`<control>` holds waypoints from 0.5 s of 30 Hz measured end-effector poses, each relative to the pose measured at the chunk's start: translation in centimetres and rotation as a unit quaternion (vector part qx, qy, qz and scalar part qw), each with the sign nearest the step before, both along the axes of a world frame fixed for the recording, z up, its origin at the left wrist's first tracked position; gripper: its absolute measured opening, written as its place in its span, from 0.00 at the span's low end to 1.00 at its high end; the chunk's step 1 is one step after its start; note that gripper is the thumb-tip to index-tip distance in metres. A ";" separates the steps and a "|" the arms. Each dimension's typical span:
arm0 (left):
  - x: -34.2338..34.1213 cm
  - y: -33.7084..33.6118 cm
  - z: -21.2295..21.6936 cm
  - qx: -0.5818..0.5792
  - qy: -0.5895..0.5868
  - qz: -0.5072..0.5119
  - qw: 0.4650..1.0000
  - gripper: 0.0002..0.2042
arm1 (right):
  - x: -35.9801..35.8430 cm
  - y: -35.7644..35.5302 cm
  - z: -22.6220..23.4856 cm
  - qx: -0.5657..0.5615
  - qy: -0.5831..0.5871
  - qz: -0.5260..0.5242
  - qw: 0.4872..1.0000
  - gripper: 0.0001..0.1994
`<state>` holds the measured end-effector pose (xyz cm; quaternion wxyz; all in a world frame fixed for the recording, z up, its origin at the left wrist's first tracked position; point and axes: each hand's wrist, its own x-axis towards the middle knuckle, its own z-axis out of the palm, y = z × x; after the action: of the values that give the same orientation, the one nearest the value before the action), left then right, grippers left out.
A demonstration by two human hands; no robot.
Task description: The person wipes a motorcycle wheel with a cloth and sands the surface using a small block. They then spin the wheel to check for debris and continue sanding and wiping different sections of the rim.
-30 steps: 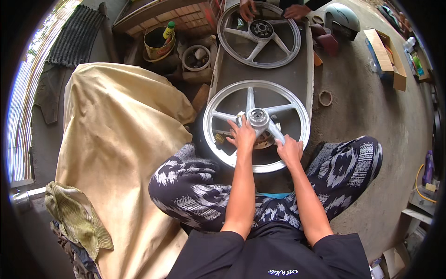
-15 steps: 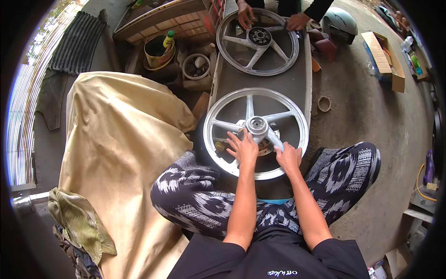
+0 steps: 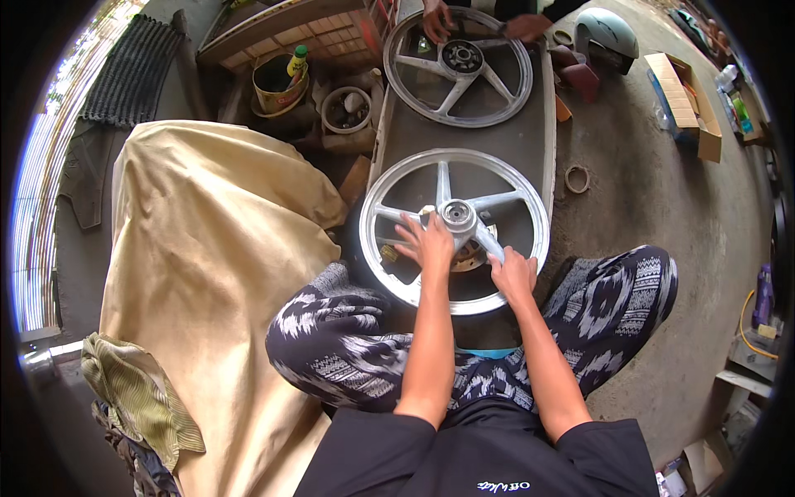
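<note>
A silver spoked motorcycle wheel lies flat in front of me, hub facing up. My left hand rests by the hub with its fingers spread over a left-hand spoke. Whether its palm presses on anything cannot be made out. On the lower right, my right hand is closed round a spoke close to the rim. Through the gaps under the wheel, a yellowish block and some metal parts show, partly hidden. Farther off lies a second wheel with a dark hub, handled by another person's hands.
Both wheels lie over a long, pale-edged trough. A tan cloth cover drapes a bulky shape on the left. Behind it are a bucket and a round pot. To the right are a ring, a helmet and a cardboard box.
My left hand has shifted slightly up toward the hub, while the right keeps its hold on the spoke. At the far wheel, the other person's right hand has moved a little left.
</note>
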<state>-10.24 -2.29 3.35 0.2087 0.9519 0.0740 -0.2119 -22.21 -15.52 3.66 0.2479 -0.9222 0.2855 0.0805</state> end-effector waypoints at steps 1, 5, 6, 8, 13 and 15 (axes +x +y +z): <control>-1.0 -0.8 0.6 -0.007 -0.009 -0.004 1.000 0.24 | -0.2 -0.5 -0.2 -0.004 0.005 -0.005 1.000 0.17; -0.6 0.1 1.0 0.010 -0.039 -0.010 0.999 0.23 | 0.1 0.0 0.1 -0.009 0.006 0.005 1.000 0.17; 0.6 0.2 0.9 -0.001 -0.041 -0.017 0.999 0.23 | 0.2 0.0 0.0 -0.010 0.003 0.009 1.000 0.17; 1.3 0.2 0.4 -0.013 -0.039 -0.016 0.999 0.23 | 0.4 0.0 0.1 -0.006 -0.005 0.009 1.000 0.18; -1.8 -0.1 1.0 -0.017 -0.029 -0.006 0.999 0.24 | -0.1 -0.3 0.4 -0.007 0.020 -0.005 1.000 0.18; -0.2 -0.1 1.5 0.002 -0.049 -0.025 0.998 0.24 | 0.2 0.0 0.6 -0.008 0.013 0.000 1.000 0.17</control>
<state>-10.46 -2.36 4.82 0.2048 0.9631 0.0399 -0.1701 -21.99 -15.52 4.23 0.2365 -0.9232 0.2894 0.0898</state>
